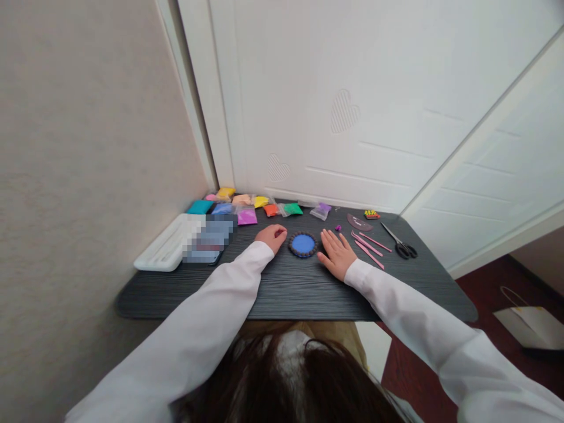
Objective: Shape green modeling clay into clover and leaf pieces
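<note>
A round blue disc edged with dark brown bead-like pieces lies on the dark table between my hands. My left hand rests just left of it, fingers curled in with thumb and forefinger together; whatever they may hold is hidden. To the disc's right, my right hand lies flat on the tabletop, palm down and fingers out, holding nothing. Just beyond its fingertips sits a small purple lump. Pink modelling tools lie to the right of that hand.
Packets of coloured clay, including a magenta one and a green one, line the back. A white tray and a blurred-out phone-like object are left. Scissors, a clear purple curved plate and a colourful piece lie right.
</note>
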Available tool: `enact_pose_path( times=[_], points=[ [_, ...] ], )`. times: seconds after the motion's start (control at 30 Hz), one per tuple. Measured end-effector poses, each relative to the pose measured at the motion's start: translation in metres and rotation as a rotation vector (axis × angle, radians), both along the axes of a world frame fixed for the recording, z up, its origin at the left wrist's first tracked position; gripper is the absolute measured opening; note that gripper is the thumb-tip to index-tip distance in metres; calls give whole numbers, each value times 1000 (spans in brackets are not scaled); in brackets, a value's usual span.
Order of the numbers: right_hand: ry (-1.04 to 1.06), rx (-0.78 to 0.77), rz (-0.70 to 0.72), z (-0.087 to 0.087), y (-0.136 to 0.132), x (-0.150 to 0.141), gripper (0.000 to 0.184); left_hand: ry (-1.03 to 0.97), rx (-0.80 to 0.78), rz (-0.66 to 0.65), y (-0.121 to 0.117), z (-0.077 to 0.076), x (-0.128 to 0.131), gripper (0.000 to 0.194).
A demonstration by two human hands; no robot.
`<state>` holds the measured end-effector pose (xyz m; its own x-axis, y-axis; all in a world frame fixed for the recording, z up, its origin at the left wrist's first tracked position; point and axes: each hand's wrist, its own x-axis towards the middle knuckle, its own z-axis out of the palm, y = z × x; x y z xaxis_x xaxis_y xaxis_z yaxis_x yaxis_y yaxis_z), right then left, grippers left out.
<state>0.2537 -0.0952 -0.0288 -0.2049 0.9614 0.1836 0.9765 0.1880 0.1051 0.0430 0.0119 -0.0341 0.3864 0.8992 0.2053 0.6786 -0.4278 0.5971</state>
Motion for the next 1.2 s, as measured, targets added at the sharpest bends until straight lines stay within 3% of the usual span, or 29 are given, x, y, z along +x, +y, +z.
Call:
enact_pose_path(
  times=[0.1, 0.17, 0.4, 0.5, 0.6, 0.8, 0.9, 1.1, 1.2],
  points=[
    [-27, -19, 50, -1, -27, -2, 60, -3, 0, 1, 0, 0, 0, 24],
    [-32, -19, 48, -3, -30, -2, 59, -4, 1, -2, -1, 0, 0, 24],
    [16, 57, -82, -4, 35, 5, 58, 20, 0, -5, -2, 2, 1, 24],
    [24, 64, -83, -3, 46, 6, 57, 32, -2, -4, -2, 3, 0, 24],
    [4, 39, -24, -2, 25, 3, 57, 28, -2, -4, -3, 3, 0, 24],
    [-60, -41, 132, 2, -54, -6, 59, 0, 5, -13, -1, 1, -1, 23],
    [-51, -58, 153, 3, -68, -5, 59, -3, 6, -20, 0, 0, -1, 23],
    [5, 39, 51, 0, -20, -3, 56, 15, 13, -17, -2, 2, -1, 23],
    [35, 123, 8, 12, 2, 3, 54, 18, 16, -16, -2, 3, -1, 24]
  ],
)
